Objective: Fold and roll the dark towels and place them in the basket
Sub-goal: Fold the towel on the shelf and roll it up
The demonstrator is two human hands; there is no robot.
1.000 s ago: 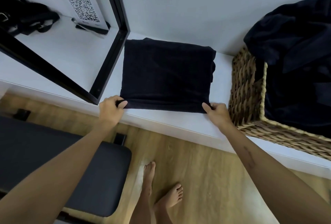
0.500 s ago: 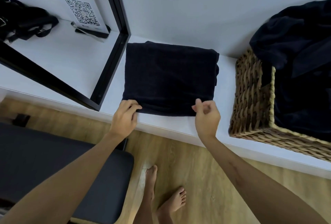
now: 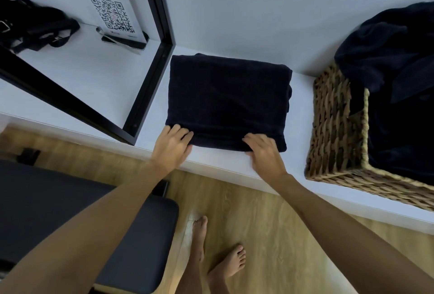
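Observation:
A folded dark towel [image 3: 227, 96] lies flat on the white shelf [image 3: 303, 82], between a black frame and the wicker basket [image 3: 335, 129]. My left hand [image 3: 173, 145] grips the towel's near left edge, fingers on top and thumb below. My right hand [image 3: 264, 152] grips the near edge further right in the same way. The near edge is turned over into a narrow first roll. A heap of loose dark towels [image 3: 387, 59] fills the basket and rises above its rim.
A black metal frame [image 3: 150, 82] stands just left of the towel. Behind it are a QR-code sheet [image 3: 112, 14] and a black strapped bag [image 3: 35, 28]. A dark padded bench [image 3: 47, 211] sits below left, and my bare feet [image 3: 211, 258] stand on the wood floor.
Both hands moved inward from the towel's near corners along the front edge. The front edge has been turned over into a small roll.

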